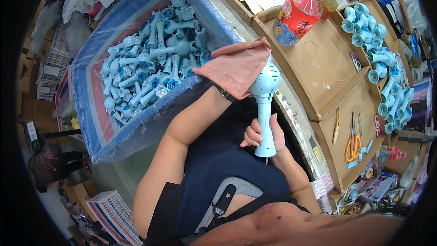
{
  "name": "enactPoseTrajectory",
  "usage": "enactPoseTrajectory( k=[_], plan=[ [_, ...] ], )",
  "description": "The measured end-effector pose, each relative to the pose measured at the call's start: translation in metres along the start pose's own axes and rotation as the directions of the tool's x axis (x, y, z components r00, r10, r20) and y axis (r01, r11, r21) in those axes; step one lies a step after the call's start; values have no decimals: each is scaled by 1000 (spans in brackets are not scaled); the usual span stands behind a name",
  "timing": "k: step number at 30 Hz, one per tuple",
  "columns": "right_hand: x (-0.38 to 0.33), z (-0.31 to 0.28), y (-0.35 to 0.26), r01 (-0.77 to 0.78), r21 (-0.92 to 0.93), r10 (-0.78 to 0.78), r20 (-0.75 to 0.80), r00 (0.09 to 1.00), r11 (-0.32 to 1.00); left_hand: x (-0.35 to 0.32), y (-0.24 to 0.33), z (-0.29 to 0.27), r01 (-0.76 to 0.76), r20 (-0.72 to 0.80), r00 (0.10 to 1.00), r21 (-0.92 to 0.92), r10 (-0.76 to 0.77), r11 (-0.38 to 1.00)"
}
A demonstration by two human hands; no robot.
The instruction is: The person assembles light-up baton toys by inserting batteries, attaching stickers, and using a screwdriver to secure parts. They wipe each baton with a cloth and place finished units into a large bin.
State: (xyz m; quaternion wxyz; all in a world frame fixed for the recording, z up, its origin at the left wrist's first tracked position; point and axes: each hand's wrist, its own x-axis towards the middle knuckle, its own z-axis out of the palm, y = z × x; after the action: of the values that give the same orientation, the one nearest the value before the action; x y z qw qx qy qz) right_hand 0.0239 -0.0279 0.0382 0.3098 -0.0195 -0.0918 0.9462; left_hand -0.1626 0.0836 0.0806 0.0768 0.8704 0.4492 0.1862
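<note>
In front of my chest, a light blue plastic microphone-shaped device [263, 109] stands nearly upright, with a slotted round head on top and a handle flaring at its base. My right hand [276, 137] is closed around the lower handle, thumb on its right side. A pink cloth [239, 66] lies against the head's upper left, held by my left hand. That hand is under the cloth and its fingers are hidden; only the left wrist [219, 94] with a dark band shows below.
A blue-rimmed, plastic-lined bin [91, 77] full of similar devices stands at the left. Right, shallow cardboard trays [314, 59] hold a red-capped bottle [298, 16], orange-handled scissors [353, 143] and a yellow knife [336, 127]. More light blue pieces [387, 70] are piled at the far right.
</note>
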Motion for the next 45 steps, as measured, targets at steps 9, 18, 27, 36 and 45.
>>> enactPoseTrajectory(
  k=[9, 18, 27, 36, 45],
  plan=[
    [-9, 4, -12, -278, -611, 76, -335, 939, 742, 9, 25, -39, -145, -188, 970, 67, 155, 987],
    [-12, 16, -26, -415, -830, -49, -464, 884, 373, 4, 57, -53, 70, -164, 906, -852, -391, 519],
    [33, 4, -19, -539, -796, -675, -240, 698, -275, 30, 73, -23, 12, -310, 616, -915, -724, 403],
    [27, 15, 5, -632, -746, -679, -355, 643, -208, 24, 46, -1, -220, 364, 665, -739, -652, -636],
    [13, 21, 3, -205, -736, -88, -338, 937, 645, -1, 39, 11, -75, 205, 963, -428, -177, -901]
  ],
)
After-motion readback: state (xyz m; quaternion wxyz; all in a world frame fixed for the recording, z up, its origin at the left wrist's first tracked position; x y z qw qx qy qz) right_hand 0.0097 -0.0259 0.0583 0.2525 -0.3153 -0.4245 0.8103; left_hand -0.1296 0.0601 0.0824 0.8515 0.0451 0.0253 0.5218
